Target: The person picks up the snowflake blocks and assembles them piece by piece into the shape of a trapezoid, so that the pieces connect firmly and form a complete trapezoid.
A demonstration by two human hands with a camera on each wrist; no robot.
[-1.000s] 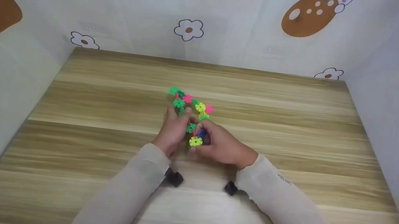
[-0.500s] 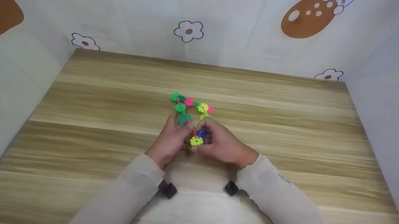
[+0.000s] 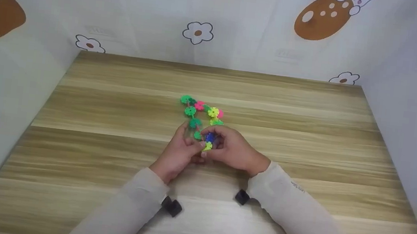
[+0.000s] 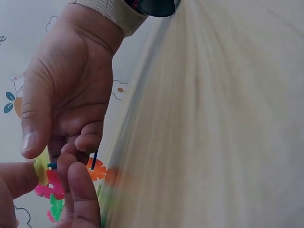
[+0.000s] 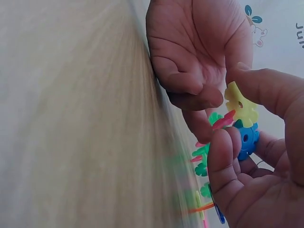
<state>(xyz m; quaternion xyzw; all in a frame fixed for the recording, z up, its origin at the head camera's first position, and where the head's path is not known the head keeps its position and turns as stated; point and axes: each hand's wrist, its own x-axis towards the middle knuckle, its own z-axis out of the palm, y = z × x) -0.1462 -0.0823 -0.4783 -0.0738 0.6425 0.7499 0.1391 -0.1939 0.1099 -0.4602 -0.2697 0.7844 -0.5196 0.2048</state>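
A chain of notched plastic snowflake discs, green, pink and yellow, loops away from the hands, with a green disc [image 3: 186, 99] at its far left corner. At the near end a yellow disc [image 3: 208, 146] joins a blue disc [image 5: 247, 140]. My left hand [image 3: 179, 151] pinches the yellow disc, its thumb against the edge. Opposite it, my right hand [image 3: 234, 149] holds the blue disc in curled fingers, thumb tip beside the yellow one. In the left wrist view an orange disc [image 4: 97, 169] shows beyond the fingertips. The fingers hide part of the chain's right side.
The wooden tabletop [image 3: 291, 114] spreads around both hands. A pale curtain [image 3: 242, 30] printed with flowers encloses the table at the back and sides. Black wrist cameras stick out inward from both sleeves, one being the left camera [image 3: 172, 206].
My left hand has slid down the chain toward me, from the green discs to the yellow disc. My right hand stays nearly in place. The yellow disc has tilted.
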